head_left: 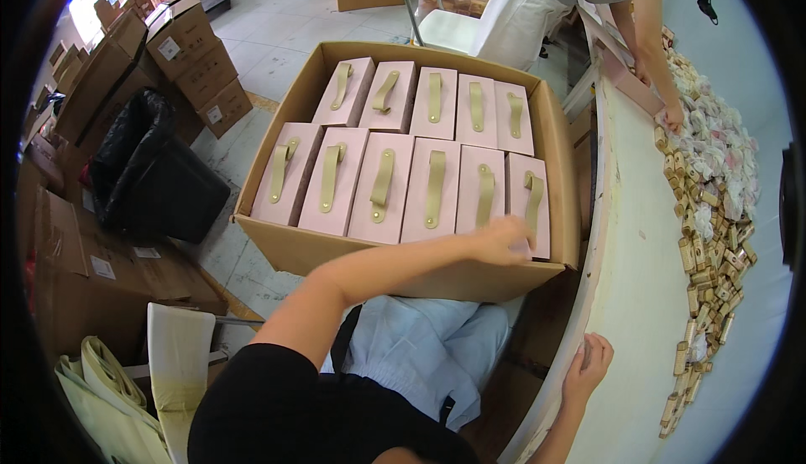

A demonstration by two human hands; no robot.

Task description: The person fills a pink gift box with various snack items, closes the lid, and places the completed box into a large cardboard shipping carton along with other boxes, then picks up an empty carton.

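A large open cardboard carton [420,272] stands in front of me. Two rows of pale pink boxes [379,220] fill it, each topped with an olive-green strap handle [435,187]. My left hand [499,241] reaches across to the carton's front right corner, over the lower ends of the last two front boxes. Its fingers are bent and blurred beside the corner box's strap [534,204], and whether they grip it I cannot tell. My right hand [590,363] rests on the near edge of the white table [630,271], its fingers loosely bent, with nothing visible in it.
Wooden pieces [705,271] and clear plastic-wrapped items [722,141] lie heaped along the table's far side. A co-worker's hand [672,117] reaches into the heap. A black bin [159,183] and stacked cartons [197,69] stand left; a white chair [445,27] is behind the carton.
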